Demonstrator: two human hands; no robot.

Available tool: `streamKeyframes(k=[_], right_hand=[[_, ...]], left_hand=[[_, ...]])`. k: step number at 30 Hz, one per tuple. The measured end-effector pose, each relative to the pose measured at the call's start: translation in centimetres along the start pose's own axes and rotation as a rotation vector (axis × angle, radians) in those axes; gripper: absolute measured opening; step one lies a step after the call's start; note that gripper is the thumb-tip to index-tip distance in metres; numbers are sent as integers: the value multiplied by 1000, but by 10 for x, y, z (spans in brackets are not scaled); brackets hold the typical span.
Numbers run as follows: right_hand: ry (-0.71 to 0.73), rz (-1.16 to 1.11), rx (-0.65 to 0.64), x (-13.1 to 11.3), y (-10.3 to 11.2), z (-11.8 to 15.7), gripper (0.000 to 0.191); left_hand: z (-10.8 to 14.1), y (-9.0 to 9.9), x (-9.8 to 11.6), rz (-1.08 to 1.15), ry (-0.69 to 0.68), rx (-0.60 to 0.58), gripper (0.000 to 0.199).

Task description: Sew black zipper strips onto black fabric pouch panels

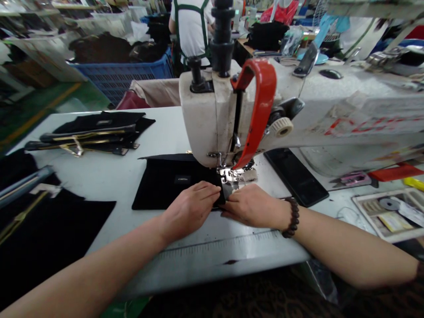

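A black fabric panel (162, 185) with a small label lies on the sewing machine table, its right edge by the metal presser foot (228, 174). My left hand (190, 207) rests on the panel's lower right part, fingers together and gripping it close to the edge. At the corner just right of it, my right hand (255, 205) pinches the panel's edge in front of the presser foot. The fingertips of both hands nearly meet. Under my right fingers, the fabric edge is partly hidden. The white sewing machine (205, 119) with a red curved guard (265, 88) stands above.
Black zippered pieces (99, 132) are stacked at the back left, with more black fabric (59, 247) at the near left. A phone (298, 176), pink-handled snips (353, 180) and a parts tray (371, 212) lie right. Behind are a blue basket (126, 75) and a person (192, 26).
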State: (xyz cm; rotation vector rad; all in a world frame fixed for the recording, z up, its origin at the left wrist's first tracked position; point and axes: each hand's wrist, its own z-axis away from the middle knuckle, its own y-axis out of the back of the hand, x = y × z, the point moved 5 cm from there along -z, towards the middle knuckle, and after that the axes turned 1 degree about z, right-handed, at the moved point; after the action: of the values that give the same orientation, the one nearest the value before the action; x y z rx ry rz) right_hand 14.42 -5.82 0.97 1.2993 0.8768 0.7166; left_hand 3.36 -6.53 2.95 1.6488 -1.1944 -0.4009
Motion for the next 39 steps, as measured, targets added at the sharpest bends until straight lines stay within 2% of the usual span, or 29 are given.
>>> streamKeyframes(k=[6, 9, 15, 19, 25, 29, 34, 39], right_hand=[[-7, 14, -13, 0, -1, 1, 24], [-18, 24, -17, 0, -1, 1, 24], [-33, 34, 22, 1, 4, 2, 29], [-35, 30, 9, 2, 3, 2, 25], [86, -10, -38, 5, 10, 10, 21], [95, 26, 72, 10, 17, 14, 24], [38, 118, 270, 11, 17, 14, 26], [119, 204, 374, 4, 15, 14, 23]], left_hand=[[1, -3, -1, -70, -69, -39, 25], [3, -5, -5, -38, -44, -54, 24], [7, 1, -19, 152, 92, 108, 24], [6, 0, -13, 124, 11, 60, 20], [8, -6, -3, -66, -117, 11, 19], [9, -7, -3, -97, -130, 8, 20], [7, -4, -7, 37, -44, 27, 18], [7, -4, -7, 93, 0, 20, 19]])
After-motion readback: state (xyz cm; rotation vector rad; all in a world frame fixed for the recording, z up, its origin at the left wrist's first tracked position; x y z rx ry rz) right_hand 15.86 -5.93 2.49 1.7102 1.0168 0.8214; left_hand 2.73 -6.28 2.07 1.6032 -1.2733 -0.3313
